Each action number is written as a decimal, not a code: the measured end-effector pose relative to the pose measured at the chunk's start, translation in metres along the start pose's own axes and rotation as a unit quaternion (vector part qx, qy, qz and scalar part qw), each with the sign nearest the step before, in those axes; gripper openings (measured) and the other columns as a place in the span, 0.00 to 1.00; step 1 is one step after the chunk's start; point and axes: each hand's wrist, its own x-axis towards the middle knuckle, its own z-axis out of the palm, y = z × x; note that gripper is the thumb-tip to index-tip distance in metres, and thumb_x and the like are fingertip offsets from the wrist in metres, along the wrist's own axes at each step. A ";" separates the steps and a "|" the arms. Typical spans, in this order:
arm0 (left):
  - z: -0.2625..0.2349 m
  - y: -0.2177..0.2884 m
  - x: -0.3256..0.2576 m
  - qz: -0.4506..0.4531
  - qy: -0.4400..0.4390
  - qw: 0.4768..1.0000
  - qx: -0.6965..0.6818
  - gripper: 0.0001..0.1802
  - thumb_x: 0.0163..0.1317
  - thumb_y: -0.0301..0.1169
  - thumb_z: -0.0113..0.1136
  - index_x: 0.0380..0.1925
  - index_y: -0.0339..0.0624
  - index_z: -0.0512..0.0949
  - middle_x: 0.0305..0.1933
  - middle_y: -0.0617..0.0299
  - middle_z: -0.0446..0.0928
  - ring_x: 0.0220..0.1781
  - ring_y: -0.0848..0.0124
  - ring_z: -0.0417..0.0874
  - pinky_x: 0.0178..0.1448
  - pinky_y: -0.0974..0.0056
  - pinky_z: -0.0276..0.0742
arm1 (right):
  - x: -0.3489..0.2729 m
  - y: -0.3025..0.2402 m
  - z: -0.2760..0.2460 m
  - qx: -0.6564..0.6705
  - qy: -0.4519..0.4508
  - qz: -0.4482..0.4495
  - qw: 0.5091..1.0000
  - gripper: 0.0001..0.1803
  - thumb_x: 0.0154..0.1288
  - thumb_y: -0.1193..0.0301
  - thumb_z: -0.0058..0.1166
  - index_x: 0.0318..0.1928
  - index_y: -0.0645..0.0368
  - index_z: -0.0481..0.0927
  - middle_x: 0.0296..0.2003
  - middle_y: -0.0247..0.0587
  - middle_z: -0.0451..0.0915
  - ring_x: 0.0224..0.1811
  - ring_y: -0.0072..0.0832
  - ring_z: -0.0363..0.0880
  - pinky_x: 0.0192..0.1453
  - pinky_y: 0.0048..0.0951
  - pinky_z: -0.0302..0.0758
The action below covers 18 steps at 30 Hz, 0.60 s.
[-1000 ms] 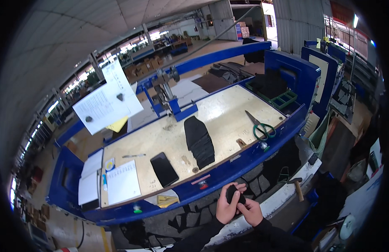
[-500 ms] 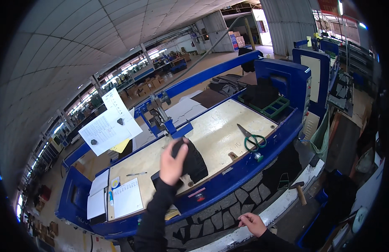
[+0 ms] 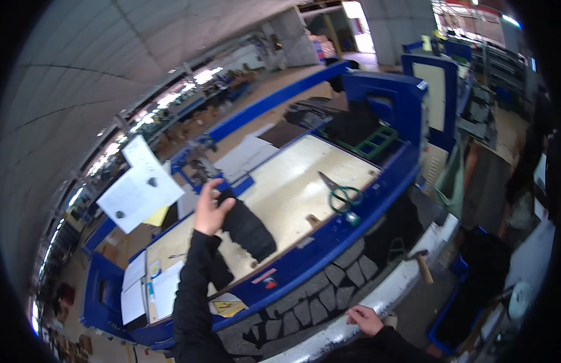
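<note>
Since half a second ago: left hand (image 3: pixel 211 207) has stayed raised over the workbench, now shifted toward the upper end of the black leather piece (image 3: pixel 249 227), fingers loosely spread and touching its top edge, nothing clasped. Black leather piece: long, dark, lying flat near the middle of the pale wooden worktop (image 3: pixel 292 181) of the blue-framed bench. Right hand (image 3: pixel 365 319): low in view, resting on the pale rail (image 3: pixel 377 299) in front of the bench, fingers curled; whether it holds anything cannot be told. Green-handled scissors (image 3: pixel 341 193): lying on the worktop toward its right edge, well apart from the left hand. Hammer (image 3: pixel 421 265): resting by the rail, right of the right hand. White paper sheets (image 3: pixel 140 192): hanging above the bench's left side.
</note>
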 end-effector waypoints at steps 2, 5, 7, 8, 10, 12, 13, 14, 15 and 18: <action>0.009 -0.013 -0.001 0.021 0.015 0.997 0.073 0.35 0.57 0.19 0.69 0.65 0.48 0.71 0.48 0.59 0.79 0.46 0.69 0.80 0.55 0.63 0.77 | 0.006 0.016 -0.009 -0.020 -0.026 -0.026 0.999 0.14 0.78 0.65 0.53 0.47 0.65 0.81 0.33 0.36 0.84 0.37 0.21 0.82 0.46 0.24 0.78; 0.009 -0.026 0.004 0.019 0.009 1.000 -0.005 0.33 0.60 0.17 0.66 0.66 0.46 0.71 0.46 0.62 0.80 0.46 0.73 0.80 0.55 0.67 0.77 | 0.028 0.022 -0.013 -0.058 -0.049 0.008 0.997 0.15 0.78 0.64 0.54 0.47 0.65 0.81 0.33 0.36 0.83 0.37 0.21 0.81 0.47 0.25 0.77; 0.020 -0.014 -0.002 -0.033 0.001 0.996 -0.088 0.31 0.61 0.16 0.64 0.66 0.43 0.71 0.45 0.63 0.80 0.47 0.75 0.80 0.54 0.69 0.76 | 0.026 0.032 -0.017 -0.048 -0.050 0.018 0.997 0.15 0.78 0.63 0.53 0.47 0.65 0.81 0.33 0.35 0.82 0.38 0.21 0.80 0.47 0.25 0.77; 0.025 -0.011 0.000 -0.046 0.004 0.995 -0.090 0.31 0.62 0.16 0.64 0.66 0.42 0.70 0.45 0.63 0.80 0.47 0.76 0.80 0.54 0.70 0.76 | 0.028 0.035 -0.020 -0.037 -0.048 0.016 0.998 0.15 0.78 0.63 0.53 0.47 0.65 0.81 0.33 0.36 0.82 0.37 0.21 0.80 0.47 0.25 0.77; 0.035 -0.023 0.007 -0.013 0.014 1.000 -0.018 0.32 0.61 0.16 0.65 0.65 0.44 0.71 0.45 0.62 0.80 0.46 0.74 0.81 0.52 0.69 0.77 | 0.033 0.041 -0.024 -0.044 -0.037 0.014 0.998 0.15 0.78 0.63 0.53 0.47 0.65 0.81 0.33 0.36 0.82 0.37 0.21 0.80 0.47 0.25 0.77; 0.039 -0.040 0.015 0.025 0.024 0.998 0.047 0.32 0.60 0.16 0.66 0.65 0.44 0.71 0.44 0.61 0.80 0.46 0.73 0.82 0.52 0.68 0.77 | 0.042 0.046 -0.026 -0.061 -0.031 0.010 0.998 0.15 0.78 0.63 0.53 0.47 0.65 0.81 0.33 0.35 0.82 0.38 0.21 0.80 0.47 0.25 0.77; 0.052 -0.018 0.014 -0.003 0.029 0.991 0.127 0.31 0.60 0.20 0.67 0.65 0.44 0.72 0.46 0.59 0.81 0.47 0.71 0.82 0.54 0.66 0.78 | 0.048 0.054 -0.036 -0.072 -0.027 0.014 0.997 0.15 0.77 0.63 0.54 0.48 0.64 0.81 0.32 0.34 0.83 0.38 0.21 0.80 0.48 0.26 0.77; 0.054 -0.018 0.016 0.012 0.023 0.993 0.119 0.31 0.61 0.21 0.68 0.65 0.44 0.72 0.48 0.59 0.82 0.49 0.70 0.82 0.55 0.65 0.78 | 0.047 0.058 -0.041 -0.081 -0.018 0.031 0.996 0.15 0.76 0.63 0.55 0.49 0.63 0.81 0.34 0.34 0.83 0.39 0.21 0.80 0.48 0.26 0.77; 0.053 -0.025 0.018 0.029 0.015 0.994 0.109 0.31 0.61 0.23 0.68 0.65 0.44 0.73 0.50 0.58 0.82 0.50 0.69 0.83 0.57 0.64 0.78 | 0.046 0.063 -0.046 -0.089 -0.008 0.047 0.995 0.15 0.76 0.62 0.55 0.50 0.63 0.81 0.35 0.34 0.83 0.40 0.22 0.80 0.49 0.27 0.77; 0.045 -0.003 0.013 0.024 -0.051 0.991 0.119 0.25 0.66 0.30 0.65 0.63 0.39 0.75 0.61 0.54 0.79 0.62 0.63 0.79 0.67 0.59 0.72 | 0.034 0.093 -0.074 -0.075 -0.043 -0.005 0.996 0.18 0.76 0.61 0.54 0.56 0.62 0.79 0.45 0.37 0.83 0.44 0.25 0.80 0.52 0.33 0.77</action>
